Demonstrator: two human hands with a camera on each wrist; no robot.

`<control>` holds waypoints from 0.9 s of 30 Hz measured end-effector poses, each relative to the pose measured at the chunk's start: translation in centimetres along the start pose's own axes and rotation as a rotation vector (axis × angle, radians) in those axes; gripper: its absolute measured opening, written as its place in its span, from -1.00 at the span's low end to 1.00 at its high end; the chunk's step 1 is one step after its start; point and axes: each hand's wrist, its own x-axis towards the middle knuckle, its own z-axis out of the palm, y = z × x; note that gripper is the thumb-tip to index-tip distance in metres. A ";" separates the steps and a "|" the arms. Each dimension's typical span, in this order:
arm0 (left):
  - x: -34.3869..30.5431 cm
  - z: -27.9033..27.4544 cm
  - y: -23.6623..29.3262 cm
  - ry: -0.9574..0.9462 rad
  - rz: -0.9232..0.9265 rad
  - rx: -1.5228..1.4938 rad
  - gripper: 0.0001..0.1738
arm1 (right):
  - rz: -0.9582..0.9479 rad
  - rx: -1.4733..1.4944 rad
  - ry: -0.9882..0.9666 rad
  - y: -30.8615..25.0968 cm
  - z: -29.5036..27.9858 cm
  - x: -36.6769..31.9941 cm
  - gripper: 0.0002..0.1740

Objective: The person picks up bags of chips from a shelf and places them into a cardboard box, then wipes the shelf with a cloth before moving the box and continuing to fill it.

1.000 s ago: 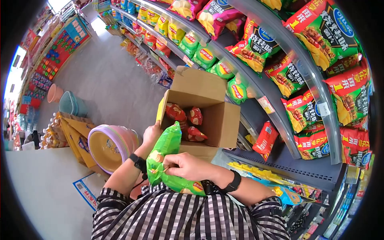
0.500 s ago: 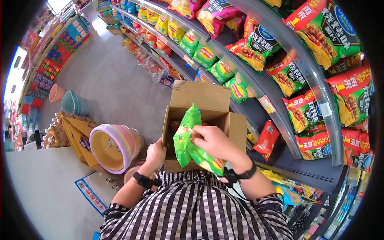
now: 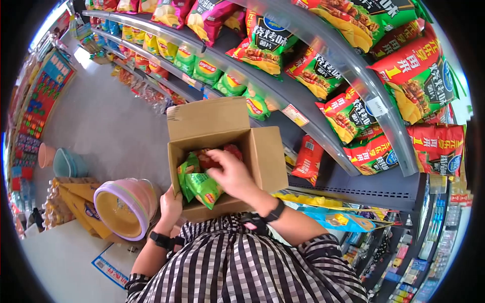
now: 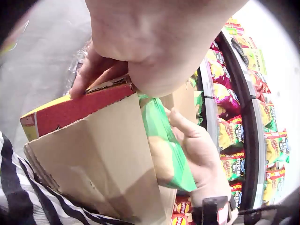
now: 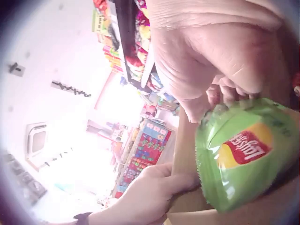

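Head view, right hand: fingers curled onto the green foil crisp bag, holding its upper edge.
Left hand: grips the near-left wall of the open brown cardboard box.
Crisp bag: tilted inside the box, left part, over red packets.
Box: against the checked shirt, beside grey snack shelves.

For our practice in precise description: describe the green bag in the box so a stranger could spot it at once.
Find the open cardboard box in front of the snack shelves. Inside it, the right hand grips a green bag with a red-and-yellow logo; the other bags there are red.
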 end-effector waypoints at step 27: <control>-1.9 3.2 -7.8 -0.031 -0.179 0.133 -0.44 | 0.682 0.254 -0.071 3.8 -3.8 -4.5 -0.26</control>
